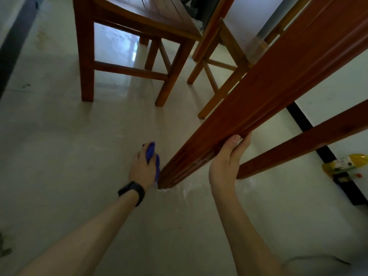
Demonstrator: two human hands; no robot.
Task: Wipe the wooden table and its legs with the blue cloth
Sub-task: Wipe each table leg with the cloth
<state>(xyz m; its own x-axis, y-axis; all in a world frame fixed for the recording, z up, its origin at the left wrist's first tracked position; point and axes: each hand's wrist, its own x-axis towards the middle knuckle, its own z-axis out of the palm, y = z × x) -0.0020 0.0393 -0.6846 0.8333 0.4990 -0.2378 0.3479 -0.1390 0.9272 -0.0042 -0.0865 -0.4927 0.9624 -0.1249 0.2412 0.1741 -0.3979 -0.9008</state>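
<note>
So the blue cloth (151,153) is bunched up in the left hand (141,169), right down at the bottom of the wooden table leg (258,92), almost at the floor (79,156). The fingers are curled around the cloth and it's pressed against the left face of the leg, with a bit of blue poking out above the knuckles and more running down between palm and wood. The left arm comes in long and nearly straight from the lower left, back of the hand facing up, with a black wristband (132,193) on the wrist.

The right hand (226,163) grips the same leg a little higher up, on the opposite side. The thumb sits on the near edge and the fingers wrap round behind the wood. That forearm rises steeply from the bottom of the view, wrist bent a bit.

A second table leg (298,144) slants just right of that hand. Further back there's a wooden chair (85,56) and another chair (214,103) beside it. Off to the right a yellow bottle (344,164) lies by a black strip (298,116) in the pale floor.
</note>
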